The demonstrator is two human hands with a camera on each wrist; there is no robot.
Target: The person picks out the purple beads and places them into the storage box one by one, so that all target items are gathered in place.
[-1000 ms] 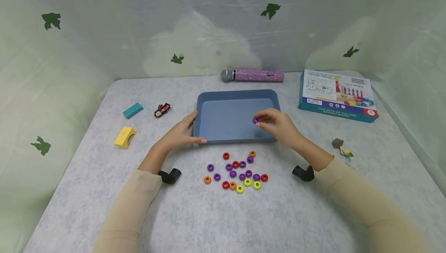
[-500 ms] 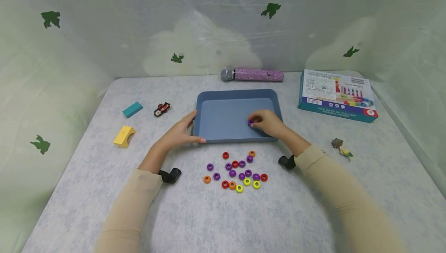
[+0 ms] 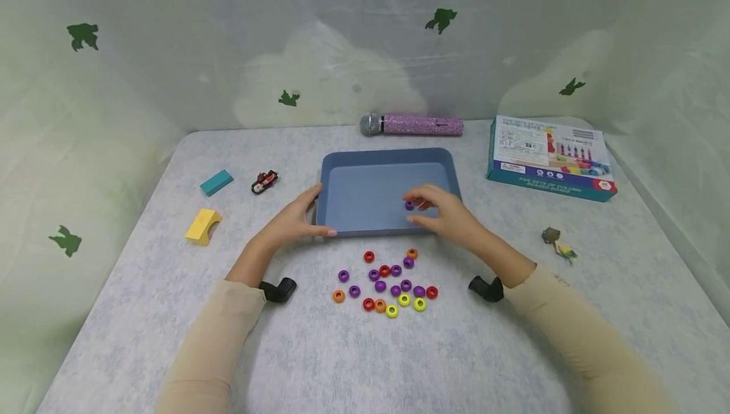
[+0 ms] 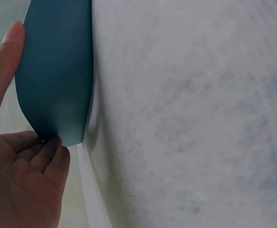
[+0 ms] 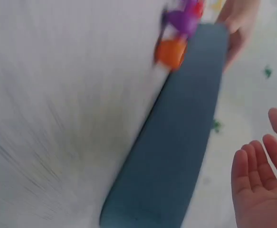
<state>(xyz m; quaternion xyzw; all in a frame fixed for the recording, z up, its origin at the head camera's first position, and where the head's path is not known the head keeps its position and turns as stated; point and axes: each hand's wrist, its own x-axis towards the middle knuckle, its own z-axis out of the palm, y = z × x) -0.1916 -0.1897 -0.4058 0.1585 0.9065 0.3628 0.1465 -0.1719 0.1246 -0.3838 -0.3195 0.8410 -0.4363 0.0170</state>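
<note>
A blue tray (image 3: 365,201) lies on the table, and my left hand (image 3: 291,217) grips its near left corner. In the left wrist view the thumb (image 4: 14,35) is at the tray's rim and the curled fingers (image 4: 45,154) touch its end wall. My right hand (image 3: 450,214) is over the tray's right part, thumb and fingers spread apart. A purple bead (image 3: 409,205) sits in the tray just under those fingers, partly covered by them. In front of the tray lie several loose beads (image 3: 380,286), purple, red, orange and yellow.
A glittery pink microphone (image 3: 422,125) lies behind the tray. At the right are a bead-set box (image 3: 550,157) and a small turtle-like figure (image 3: 551,235). To the left lie a teal block (image 3: 217,182), a yellow arch block (image 3: 203,227) and a small toy motorcycle (image 3: 265,182).
My right hand moved left over the tray with the purple bead, lowered it and let go of it, and its fingers have spread. My left hand stays on the tray's corner.
</note>
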